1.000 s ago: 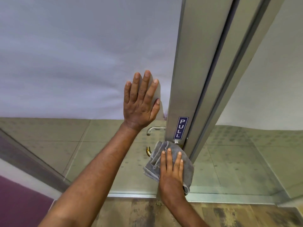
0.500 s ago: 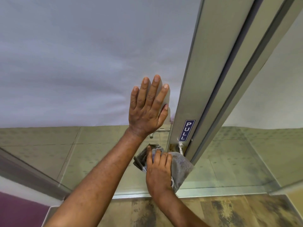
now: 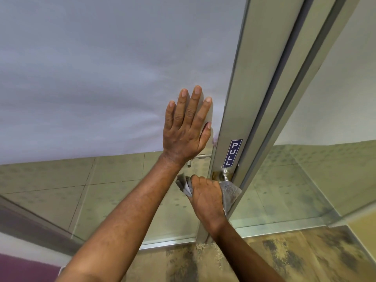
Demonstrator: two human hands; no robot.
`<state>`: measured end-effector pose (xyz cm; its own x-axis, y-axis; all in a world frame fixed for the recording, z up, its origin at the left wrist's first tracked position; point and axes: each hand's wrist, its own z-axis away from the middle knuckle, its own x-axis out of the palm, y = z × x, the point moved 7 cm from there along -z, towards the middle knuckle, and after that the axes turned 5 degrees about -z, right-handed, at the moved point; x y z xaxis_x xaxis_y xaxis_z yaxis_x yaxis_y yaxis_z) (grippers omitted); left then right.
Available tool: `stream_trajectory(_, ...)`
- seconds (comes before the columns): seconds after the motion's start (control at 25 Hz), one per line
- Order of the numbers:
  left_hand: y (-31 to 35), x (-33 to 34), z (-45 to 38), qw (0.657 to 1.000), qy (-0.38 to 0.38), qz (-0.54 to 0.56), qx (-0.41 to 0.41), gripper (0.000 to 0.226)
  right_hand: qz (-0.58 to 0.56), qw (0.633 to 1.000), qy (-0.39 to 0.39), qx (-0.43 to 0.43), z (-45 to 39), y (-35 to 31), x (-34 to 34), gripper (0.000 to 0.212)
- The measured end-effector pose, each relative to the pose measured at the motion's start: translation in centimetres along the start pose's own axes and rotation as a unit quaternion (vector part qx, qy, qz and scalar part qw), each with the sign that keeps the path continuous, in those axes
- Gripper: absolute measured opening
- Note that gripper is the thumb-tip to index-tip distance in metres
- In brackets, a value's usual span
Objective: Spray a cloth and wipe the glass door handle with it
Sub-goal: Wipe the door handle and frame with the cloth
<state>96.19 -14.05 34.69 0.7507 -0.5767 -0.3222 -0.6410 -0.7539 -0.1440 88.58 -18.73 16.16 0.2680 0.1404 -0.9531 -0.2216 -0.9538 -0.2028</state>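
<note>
My left hand (image 3: 186, 127) lies flat and spread against the frosted glass door (image 3: 101, 78), just left of the metal door stile. My right hand (image 3: 206, 197) is closed around a grey cloth (image 3: 231, 192) wrapped over the door handle. Only the handle's metal neck (image 3: 225, 171) shows, below the blue PULL sticker (image 3: 232, 153). The rest of the near handle is hidden under the cloth and hand. A second handle (image 3: 198, 158) on the far side shows through the glass. No spray bottle is in view.
The aluminium door stile (image 3: 248, 78) runs up the middle, with a second frame post (image 3: 289, 98) beside it. A metal threshold (image 3: 274, 227) crosses the floor below. Clear glass at the bottom shows tiled floor beyond. A purple surface (image 3: 20, 269) sits at the lower left.
My right hand has slid left and curled tighter around the cloth on the handle, bunching it. The left hand stays pressed on the glass. The view has shifted slightly.
</note>
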Motion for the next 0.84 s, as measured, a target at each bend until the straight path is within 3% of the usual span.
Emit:
stream_trajectory(0.16, 0.0, 0.0, 0.1, 1.0, -0.003, 0.003, 0.002, 0.059, 0.055, 0.998, 0.024, 0.01, 3.6, 0.7, 3.5, 0.087)
stream_trajectory(0.24, 0.0, 0.1, 0.1, 1.0, -0.005, 0.002, 0.005, 0.06, 0.084, 0.996, 0.035, -0.004, 4.3, 0.7, 4.0, 0.096)
stream_trajectory(0.36, 0.0, 0.3, 0.2, 1.0, -0.004, 0.002, 0.01, 0.061, 0.062, 0.996, 0.06, -0.005, 3.0, 0.5, 2.4, 0.085)
stream_trajectory(0.52, -0.1, 0.3, 0.2, 1.0, -0.002, 0.005, 0.005, 0.061, 0.039, 0.998, 0.028, -0.03, 0.6, 0.6, -0.1, 0.041)
stream_trajectory(0.64, 0.0, 0.2, 0.1, 1.0, -0.007, 0.004, 0.007, 0.061, 0.022, 1.0, 0.005, -0.02, -0.7, 1.0, -0.5, 0.048)
stream_trajectory(0.84, 0.1, 0.1, 0.1, 1.0, -0.003, 0.003, 0.009, 0.06, 0.012, 0.997, 0.075, -0.004, 2.1, 1.7, 1.7, 0.049)
